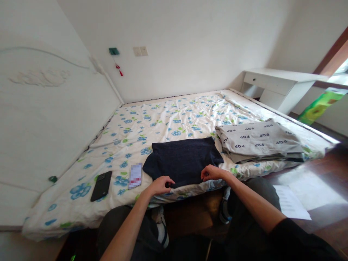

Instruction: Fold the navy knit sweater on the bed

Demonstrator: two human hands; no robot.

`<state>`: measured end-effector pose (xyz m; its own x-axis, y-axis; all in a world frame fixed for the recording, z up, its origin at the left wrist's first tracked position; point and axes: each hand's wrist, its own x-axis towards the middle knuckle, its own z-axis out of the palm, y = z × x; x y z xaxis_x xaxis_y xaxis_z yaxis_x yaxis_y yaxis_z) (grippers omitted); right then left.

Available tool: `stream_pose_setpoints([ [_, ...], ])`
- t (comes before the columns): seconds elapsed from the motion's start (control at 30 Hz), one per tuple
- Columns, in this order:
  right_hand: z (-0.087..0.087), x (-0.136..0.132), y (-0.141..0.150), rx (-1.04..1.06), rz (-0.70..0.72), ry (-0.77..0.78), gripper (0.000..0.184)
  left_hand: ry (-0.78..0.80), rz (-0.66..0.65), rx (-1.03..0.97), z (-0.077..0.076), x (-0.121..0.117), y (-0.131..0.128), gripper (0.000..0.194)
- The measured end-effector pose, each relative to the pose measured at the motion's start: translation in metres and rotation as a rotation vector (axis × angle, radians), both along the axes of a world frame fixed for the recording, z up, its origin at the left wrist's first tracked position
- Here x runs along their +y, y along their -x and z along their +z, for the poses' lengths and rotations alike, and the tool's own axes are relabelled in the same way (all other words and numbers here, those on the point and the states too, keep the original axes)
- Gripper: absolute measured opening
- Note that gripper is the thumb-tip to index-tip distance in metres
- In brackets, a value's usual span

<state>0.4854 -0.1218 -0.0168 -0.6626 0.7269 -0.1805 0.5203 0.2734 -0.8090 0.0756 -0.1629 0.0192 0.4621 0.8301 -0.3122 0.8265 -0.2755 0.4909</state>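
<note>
A dark navy shirt [187, 159] lies flat and partly folded at the near edge of the bed, with a sleeve-like bulge on each side. At its near left corner, my left hand [161, 186] is closed with the fingertips pinching the hem. My right hand [212, 173] grips the same near hem further right, its fingers curled. Beside the shirt on the right rests a folded stack of grey cloth [252, 139] printed with "POP".
The bed [168, 112] has a blue-flowered sheet. To the left lie a black phone [101, 185] and a blurred card [135, 176]. A white desk [274, 85] stands at the back right. Papers [292, 203] are on the floor, right of my knee.
</note>
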Motion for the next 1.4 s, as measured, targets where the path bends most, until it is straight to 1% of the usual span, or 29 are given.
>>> stream_pose_setpoints([
  [0.07,-0.001,0.002,-0.003,-0.008,-0.010,0.030,0.012,0.004,0.005,-0.049,0.001,0.001,0.005,0.042],
  [0.1,0.000,0.005,-0.007,0.008,-0.043,0.034,0.011,-0.025,0.034,-0.080,0.003,0.002,0.009,0.042],
  [0.13,0.002,0.010,-0.012,0.032,-0.110,0.021,0.011,-0.076,0.088,-0.097,0.005,0.004,0.013,0.042],
  [0.17,0.003,0.016,-0.020,0.052,-0.214,-0.010,0.013,-0.138,0.166,-0.088,0.006,0.006,0.018,0.042],
  [0.2,0.005,0.022,-0.030,0.056,-0.349,-0.058,0.015,-0.199,0.260,-0.049,0.007,0.007,0.024,0.042],
  [0.27,0.007,0.036,-0.052,-0.001,-0.651,-0.153,0.022,-0.277,0.455,0.096,0.007,0.005,0.037,0.039],
  [0.3,0.006,0.042,-0.062,-0.048,-0.785,-0.177,0.028,-0.283,0.535,0.179,0.005,0.003,0.042,0.037],
  [0.33,0.004,0.047,-0.072,-0.096,-0.889,-0.171,0.035,-0.268,0.595,0.258,0.002,-0.001,0.048,0.033],
  [0.37,0.001,0.051,-0.079,-0.135,-0.959,-0.137,0.040,-0.236,0.637,0.326,-0.001,-0.005,0.052,0.031],
  [0.4,-0.004,0.053,-0.084,-0.157,-0.998,-0.080,0.043,-0.190,0.660,0.379,-0.004,-0.009,0.056,0.031],
  [0.43,-0.009,0.055,-0.086,-0.161,-1.014,-0.007,0.045,-0.139,0.668,0.411,-0.007,-0.012,0.058,0.032],
  [0.5,-0.021,0.056,-0.084,-0.117,-1.010,0.152,0.046,-0.035,0.647,0.409,-0.011,-0.014,0.058,0.034],
  [0.57,-0.032,0.054,-0.077,-0.014,-0.980,0.293,0.048,0.038,0.629,0.343,-0.011,-0.012,0.054,0.033],
  [0.63,-0.039,0.053,-0.069,0.105,-0.927,0.368,0.048,0.085,0.640,0.261,-0.008,-0.008,0.048,0.026],
  [0.73,-0.039,0.053,-0.064,0.206,-0.898,0.356,0.045,0.140,0.662,0.187,-0.003,-0.005,0.043,0.021],
  [0.83,-0.032,0.057,-0.073,0.207,-0.925,0.345,0.040,0.228,0.646,0.129,-0.001,-0.007,0.047,0.029],
  [0.9,-0.028,0.061,-0.083,0.125,-0.905,0.389,0.034,0.296,0.644,0.093,-0.001,-0.006,0.054,0.037],
  [0.97,-0.026,0.066,-0.092,-0.027,-0.857,0.403,0.031,0.361,0.645,0.066,0.001,-0.001,0.064,0.046],
  [1.03,-0.025,0.073,-0.098,-0.137,-0.831,0.348,0.033,0.385,0.646,0.042,0.006,0.010,0.076,0.054],
  [1.07,-0.025,0.077,-0.100,-0.146,-0.832,0.302,0.034,0.356,0.644,0.033,0.010,0.017,0.082,0.057],
  [1.1,-0.025,0.082,-0.100,-0.130,-0.839,0.258,0.037,0.293,0.643,0.031,0.014,0.026,0.087,0.058],
  [1.13,-0.025,0.087,-0.100,-0.100,-0.849,0.225,0.039,0.195,0.647,0.036,0.018,0.036,0.092,0.057],
  [1.2,-0.024,0.097,-0.096,-0.045,-0.867,0.183,0.045,-0.036,0.664,0.059,0.025,0.058,0.097,0.046],
  [1.27,-0.023,0.107,-0.092,-0.031,-0.883,0.187,0.048,-0.198,0.690,0.093,0.028,0.079,0.096,0.035],
  [1.3,-0.023,0.112,-0.090,-0.035,-0.893,0.200,0.048,-0.241,0.705,0.110,0.027,0.089,0.095,0.035],
  [1.33,-0.023,0.116,-0.088,-0.040,-0.901,0.216,0.048,-0.259,0.718,0.128,0.025,0.098,0.092,0.039],
  [1.4,-0.024,0.122,-0.083,-0.047,-0.917,0.249,0.046,-0.242,0.746,0.173,0.018,0.113,0.089,0.051],
])
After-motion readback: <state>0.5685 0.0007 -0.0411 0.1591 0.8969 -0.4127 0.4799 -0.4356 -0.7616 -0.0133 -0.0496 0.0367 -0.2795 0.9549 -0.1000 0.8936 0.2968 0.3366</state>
